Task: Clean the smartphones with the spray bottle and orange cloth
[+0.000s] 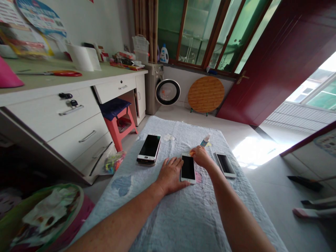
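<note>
A white smartphone (188, 168) with a dark screen lies face up on the cloth-covered table. My left hand (170, 175) is flat with its fingers spread, steadying the phone along its left and lower edges. At the phone's upper right corner, my right hand (201, 156) pinches a small orange cloth (192, 153) against it; most of the cloth is hidden by the fingers. Just beyond that hand stands a small spray bottle (205, 140) with a clear cap. To the right lies another white smartphone (226, 165). A stack of smartphones (149, 147) sits to the left.
Pale blue quilted cloth (168, 217) covers the table. A full waste bin (81, 206) stands at its left, near a pink stool (119, 126) and a desk with drawers (78, 117). Behind are a washing machine (152, 91) with its door open and a round wooden tabletop (206, 93).
</note>
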A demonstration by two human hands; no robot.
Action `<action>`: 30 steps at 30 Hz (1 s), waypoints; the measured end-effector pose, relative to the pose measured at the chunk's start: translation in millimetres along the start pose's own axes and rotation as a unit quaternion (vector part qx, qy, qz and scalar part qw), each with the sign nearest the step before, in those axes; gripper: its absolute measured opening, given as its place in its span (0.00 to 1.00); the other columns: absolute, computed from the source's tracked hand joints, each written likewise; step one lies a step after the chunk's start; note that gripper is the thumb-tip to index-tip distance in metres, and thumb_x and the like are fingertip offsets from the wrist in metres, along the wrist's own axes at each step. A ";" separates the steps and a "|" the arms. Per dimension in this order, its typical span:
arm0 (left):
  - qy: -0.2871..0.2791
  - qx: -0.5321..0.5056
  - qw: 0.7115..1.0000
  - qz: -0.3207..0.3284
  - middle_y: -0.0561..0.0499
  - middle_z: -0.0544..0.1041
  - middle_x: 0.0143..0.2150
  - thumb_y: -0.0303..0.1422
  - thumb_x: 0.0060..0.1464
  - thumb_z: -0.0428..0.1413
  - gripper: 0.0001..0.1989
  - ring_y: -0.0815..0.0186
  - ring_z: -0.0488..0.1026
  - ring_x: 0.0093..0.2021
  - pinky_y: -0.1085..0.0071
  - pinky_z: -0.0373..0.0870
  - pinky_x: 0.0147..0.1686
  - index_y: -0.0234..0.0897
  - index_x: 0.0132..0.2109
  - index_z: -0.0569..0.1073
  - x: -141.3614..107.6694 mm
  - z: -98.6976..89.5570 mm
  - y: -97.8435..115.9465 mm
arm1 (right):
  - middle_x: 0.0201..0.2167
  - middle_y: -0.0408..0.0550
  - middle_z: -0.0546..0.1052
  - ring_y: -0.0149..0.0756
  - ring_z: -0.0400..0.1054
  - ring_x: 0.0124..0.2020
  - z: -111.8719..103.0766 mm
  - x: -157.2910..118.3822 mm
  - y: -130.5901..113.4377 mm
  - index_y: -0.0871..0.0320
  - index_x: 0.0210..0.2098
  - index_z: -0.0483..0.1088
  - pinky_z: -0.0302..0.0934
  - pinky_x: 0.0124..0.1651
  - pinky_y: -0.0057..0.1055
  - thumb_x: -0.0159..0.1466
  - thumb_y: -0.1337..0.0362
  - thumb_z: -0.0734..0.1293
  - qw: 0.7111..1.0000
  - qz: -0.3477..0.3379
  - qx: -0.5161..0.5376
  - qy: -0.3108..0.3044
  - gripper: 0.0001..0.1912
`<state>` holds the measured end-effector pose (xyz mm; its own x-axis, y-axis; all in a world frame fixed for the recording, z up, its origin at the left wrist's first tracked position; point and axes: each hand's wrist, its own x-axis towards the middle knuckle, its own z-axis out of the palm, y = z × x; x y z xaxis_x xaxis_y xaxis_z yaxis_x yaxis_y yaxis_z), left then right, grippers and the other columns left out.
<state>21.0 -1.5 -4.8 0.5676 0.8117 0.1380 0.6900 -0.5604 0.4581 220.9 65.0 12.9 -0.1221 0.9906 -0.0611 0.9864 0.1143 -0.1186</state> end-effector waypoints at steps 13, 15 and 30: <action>0.008 0.011 1.000 0.004 0.43 0.61 0.65 0.55 0.43 0.59 0.43 0.47 0.56 0.64 0.48 0.47 0.63 0.39 0.62 0.59 0.5 1.0 -1.0 | 0.41 0.56 0.72 0.41 0.65 0.43 3.6 10.1 -44.1 0.59 0.40 0.76 0.54 0.46 0.32 0.65 0.65 0.57 0.999 -0.045 0.004 0.000 0.16; 0.008 0.009 1.000 0.000 0.43 0.62 0.65 0.55 0.43 0.59 0.43 0.47 0.56 0.64 0.48 0.46 0.63 0.40 0.62 0.59 0.4 1.4 -0.8 | 0.41 0.56 0.72 0.40 0.65 0.43 5.3 10.0 -41.1 0.58 0.40 0.76 0.54 0.47 0.32 0.64 0.66 0.57 0.999 -0.044 0.008 0.002 0.16; 0.018 0.012 1.000 0.009 0.42 0.64 0.64 0.60 0.44 0.56 0.44 0.49 0.57 0.64 0.51 0.47 0.63 0.38 0.61 0.61 -0.3 3.2 -1.9 | 0.32 0.53 0.75 0.36 0.66 0.37 6.7 -26.4 -0.3 0.64 0.35 0.76 0.55 0.41 0.27 0.60 0.72 0.59 0.995 0.045 0.068 0.060 0.14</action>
<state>21.0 -1.3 -8.5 0.5637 0.8068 0.1773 0.6907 -0.5780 0.4346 223.0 38.4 7.8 -0.0113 0.9991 0.0408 0.9678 0.0212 -0.2509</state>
